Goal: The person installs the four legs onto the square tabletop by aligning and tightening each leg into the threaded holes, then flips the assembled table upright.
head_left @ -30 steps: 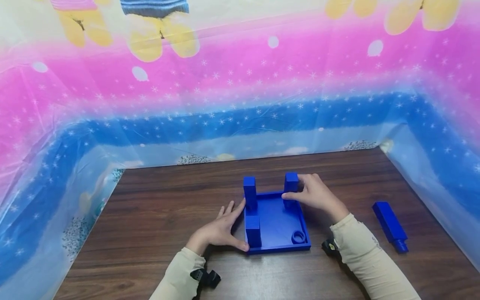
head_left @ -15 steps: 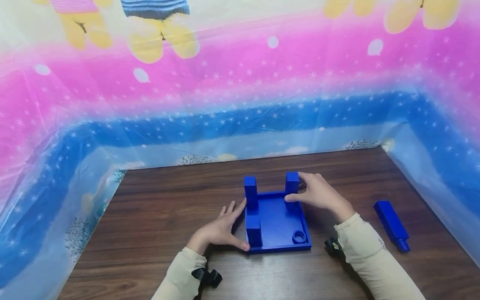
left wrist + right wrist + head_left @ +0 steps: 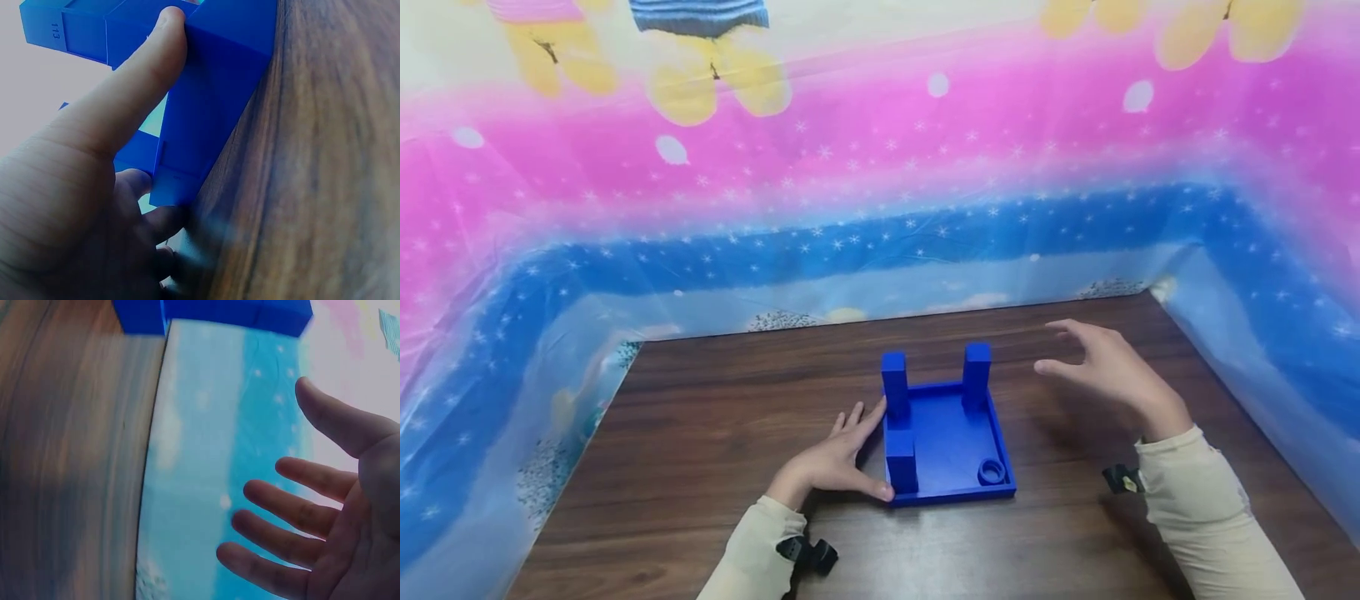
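Note:
A square blue base (image 3: 951,442) with a low raised rim lies on the table. Blue square posts stand upright at its back left (image 3: 894,383), front left (image 3: 902,463) and back right (image 3: 976,377) corners. At the near right corner sits a round blue socket (image 3: 991,472). My left hand (image 3: 831,460) braces the base's left side with spread, straight fingers; in the left wrist view its thumb (image 3: 140,81) presses against the blue plastic near a corner. To the right of the base, my right hand (image 3: 1108,371) hovers with nothing in it, fingers extended and thumb apart.
The dark wooden table (image 3: 737,392) is backed by a pink and blue patterned cloth (image 3: 850,167) along its back and sides. Black wrist devices (image 3: 808,554) hang at both sleeves. My right forearm covers part of the table's right side.
My right hand has let go of the back right post and moved away to the right. That post stays upright. The loose blue post at right is now hidden by my right arm.

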`<action>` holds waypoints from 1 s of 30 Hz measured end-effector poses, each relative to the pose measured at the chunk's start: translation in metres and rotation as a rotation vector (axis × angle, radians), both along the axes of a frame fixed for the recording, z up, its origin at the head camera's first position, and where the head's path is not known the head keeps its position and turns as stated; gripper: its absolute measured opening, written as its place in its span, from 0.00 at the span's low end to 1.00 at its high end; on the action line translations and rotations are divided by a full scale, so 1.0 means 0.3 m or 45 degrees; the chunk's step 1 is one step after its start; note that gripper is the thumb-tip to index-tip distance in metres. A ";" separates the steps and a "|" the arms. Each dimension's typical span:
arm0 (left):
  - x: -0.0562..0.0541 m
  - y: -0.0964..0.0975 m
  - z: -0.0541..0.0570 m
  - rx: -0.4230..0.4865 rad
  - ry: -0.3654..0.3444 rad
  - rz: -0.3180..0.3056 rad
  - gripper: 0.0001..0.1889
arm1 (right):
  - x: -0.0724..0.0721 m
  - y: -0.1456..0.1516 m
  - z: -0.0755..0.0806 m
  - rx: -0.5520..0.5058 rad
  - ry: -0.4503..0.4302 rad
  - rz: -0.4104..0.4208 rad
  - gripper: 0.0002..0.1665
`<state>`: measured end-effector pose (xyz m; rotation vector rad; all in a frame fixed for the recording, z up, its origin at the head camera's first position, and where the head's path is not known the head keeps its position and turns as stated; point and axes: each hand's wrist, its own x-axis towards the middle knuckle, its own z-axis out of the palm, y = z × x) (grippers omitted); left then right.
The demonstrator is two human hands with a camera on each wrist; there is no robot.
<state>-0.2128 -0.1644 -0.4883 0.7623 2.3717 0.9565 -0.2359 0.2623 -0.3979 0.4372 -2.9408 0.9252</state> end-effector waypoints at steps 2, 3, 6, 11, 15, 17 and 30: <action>0.001 -0.005 -0.003 0.011 0.002 0.004 0.72 | 0.007 0.037 0.013 0.031 0.046 -0.019 0.46; 0.001 -0.006 -0.005 0.021 0.002 0.009 0.72 | 0.010 0.057 0.019 0.044 0.077 -0.029 0.45; -0.002 -0.009 -0.016 0.055 0.009 0.019 0.72 | 0.017 0.122 0.028 0.101 0.125 -0.050 0.43; -0.001 -0.014 -0.028 0.079 0.019 0.017 0.73 | 0.040 0.229 0.013 0.166 0.037 -0.052 0.45; 0.003 -0.014 -0.019 0.077 0.011 0.010 0.73 | 0.064 0.300 -0.017 0.196 -0.074 -0.062 0.48; 0.002 -0.012 -0.011 0.055 0.006 0.014 0.72 | 0.072 0.325 -0.034 0.216 -0.103 -0.066 0.49; 0.004 -0.004 -0.001 0.021 -0.006 0.011 0.72 | 0.115 0.390 -0.137 0.241 -0.278 -0.074 0.50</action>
